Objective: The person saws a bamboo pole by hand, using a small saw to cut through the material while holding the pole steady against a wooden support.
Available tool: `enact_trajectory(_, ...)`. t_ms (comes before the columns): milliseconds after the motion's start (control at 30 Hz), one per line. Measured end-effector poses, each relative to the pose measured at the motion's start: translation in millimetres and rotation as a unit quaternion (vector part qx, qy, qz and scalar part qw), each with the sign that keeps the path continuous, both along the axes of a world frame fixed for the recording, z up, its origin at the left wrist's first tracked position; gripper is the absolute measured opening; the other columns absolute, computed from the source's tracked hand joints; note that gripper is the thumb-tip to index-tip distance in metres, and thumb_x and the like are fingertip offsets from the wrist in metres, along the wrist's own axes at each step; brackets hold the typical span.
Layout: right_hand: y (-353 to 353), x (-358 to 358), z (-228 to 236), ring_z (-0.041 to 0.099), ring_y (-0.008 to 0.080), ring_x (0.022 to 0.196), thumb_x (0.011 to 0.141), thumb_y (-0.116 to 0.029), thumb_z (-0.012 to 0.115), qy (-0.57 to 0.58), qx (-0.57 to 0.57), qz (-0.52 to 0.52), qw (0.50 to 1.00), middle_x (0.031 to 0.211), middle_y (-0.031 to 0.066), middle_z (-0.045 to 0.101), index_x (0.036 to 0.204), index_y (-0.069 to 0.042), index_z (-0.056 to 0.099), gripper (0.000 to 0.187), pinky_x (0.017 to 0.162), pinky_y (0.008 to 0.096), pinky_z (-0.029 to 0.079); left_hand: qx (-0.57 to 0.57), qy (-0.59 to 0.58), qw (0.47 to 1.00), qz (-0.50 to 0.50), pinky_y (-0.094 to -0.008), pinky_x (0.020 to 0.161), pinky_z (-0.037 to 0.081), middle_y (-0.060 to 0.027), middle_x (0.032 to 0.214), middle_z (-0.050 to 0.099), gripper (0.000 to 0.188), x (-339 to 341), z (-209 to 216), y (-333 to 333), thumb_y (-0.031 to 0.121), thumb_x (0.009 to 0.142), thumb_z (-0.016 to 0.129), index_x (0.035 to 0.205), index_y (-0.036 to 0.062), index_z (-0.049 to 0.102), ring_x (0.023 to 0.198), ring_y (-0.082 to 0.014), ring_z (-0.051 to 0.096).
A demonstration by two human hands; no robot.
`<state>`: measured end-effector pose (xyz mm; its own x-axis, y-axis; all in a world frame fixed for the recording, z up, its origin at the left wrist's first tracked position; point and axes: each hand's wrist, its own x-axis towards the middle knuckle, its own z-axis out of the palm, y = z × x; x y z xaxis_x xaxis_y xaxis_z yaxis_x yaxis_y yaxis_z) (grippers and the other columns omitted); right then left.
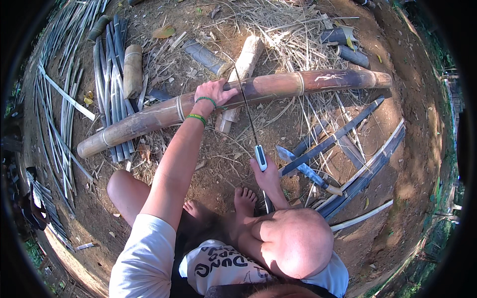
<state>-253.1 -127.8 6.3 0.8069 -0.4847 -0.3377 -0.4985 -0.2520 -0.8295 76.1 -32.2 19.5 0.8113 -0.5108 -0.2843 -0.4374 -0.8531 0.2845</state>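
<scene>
Crossing under bamboo pole (278,85): log (248,55), slats (115,82); straw (298,47) around.

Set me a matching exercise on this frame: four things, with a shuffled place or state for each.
1. left hand
2. right hand
3. long thin blade
4. pale log

A. lies on the ground, passing beneath the bamboo pole
B. holds the white and teal handle
C. rests on the pole, green bands at its wrist
D. extends from the handle to the pole

Pairs: 1-C, 2-B, 3-D, 4-A

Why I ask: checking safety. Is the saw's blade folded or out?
Out: the saw blade stretches straight from its handle, crossing the bamboo pole.
</scene>
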Motion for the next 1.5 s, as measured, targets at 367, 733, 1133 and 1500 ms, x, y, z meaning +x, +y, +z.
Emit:
enact_trajectory(367,4.0,-21.9,10.3,0.062,0.0196,0.064,0.110,-0.042,0.057,0.026,0.120,-0.011,0.992,0.069,0.0070,0.060,0.105,-0.001,0.060,0.042,0.061,0.0382,0.049,-0.013,-0.042,0.999,0.005,-0.0469,0.096,0.058,-0.0142,0.115,0.078,0.079,-17.3,1.0,2.1,0.083,0.085,0.058,0.123,0.0147,0.071,0.111,-0.0328,0.075)
enact_trajectory(733,-20.6,73.9,-3.2,0.063,0.0262,0.064,0.109,-0.049,0.055,-0.036,-0.026,0.024,0.999,0.069,0.0132,0.062,0.099,0.001,0.066,0.052,0.059,0.0426,0.046,-0.021,-0.048,0.999,0.008,-0.0485,0.101,0.053,-0.0131,0.120,0.075,0.079,-28.2,4.0,1.0,0.082,0.084,0.058,0.122,0.0136,0.069,0.113,-0.0319,0.074)
enact_trajectory(1133,-17.4,75.1,3.4,0.069,0.0417,0.076,0.108,-0.048,0.057,0.017,0.009,0.004,1.000,0.078,0.0259,0.066,0.101,0.005,0.067,0.055,0.069,0.0498,0.050,-0.016,-0.037,0.999,0.005,-0.0486,0.102,0.052,-0.0135,0.127,0.074,0.080,-29.3,6.8,-0.7,0.082,0.085,0.058,0.123,0.0132,0.069,0.116,-0.0305,0.073)
enact_trajectory(1500,2.4,-20.2,-27.0,0.052,0.0105,0.052,0.111,-0.044,0.055,0.012,0.098,-0.037,0.994,0.059,-0.0015,0.052,0.092,-0.005,0.065,0.045,0.047,0.0319,0.038,-0.023,-0.049,0.999,0.004,-0.0476,0.100,0.053,-0.0126,0.124,0.074,0.078,-31.7,7.9,4.3,0.081,0.086,0.057,0.123,0.0135,0.069,0.116,-0.0309,0.073)
